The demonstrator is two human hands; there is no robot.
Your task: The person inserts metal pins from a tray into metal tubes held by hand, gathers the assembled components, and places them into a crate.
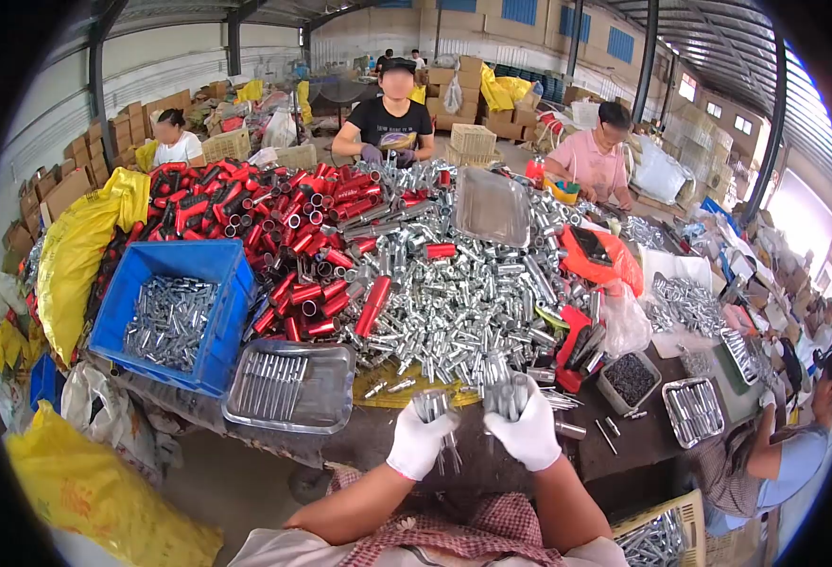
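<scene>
White gloves cover both hands at the table's front edge. My left hand (424, 437) is closed around several slim silver metal parts (449, 454), some of them pointing down below the fingers. A little to the right, my right hand (527, 425) grips more silver parts (505, 395), which stick up past the fingertips. The two hands are apart. Just beyond them lies a large heap of small silver metal parts (444, 321), with a few loose pieces (402, 386) on yellow sheeting in front of it.
A blue crate (232, 350) of silver parts and a clear tray (326, 397) of rods stand at the left. Red tubes (312, 213) are piled behind. A small container (605, 383) of dark pieces and a tray (716, 416) stand right. Several co-workers sit around the table.
</scene>
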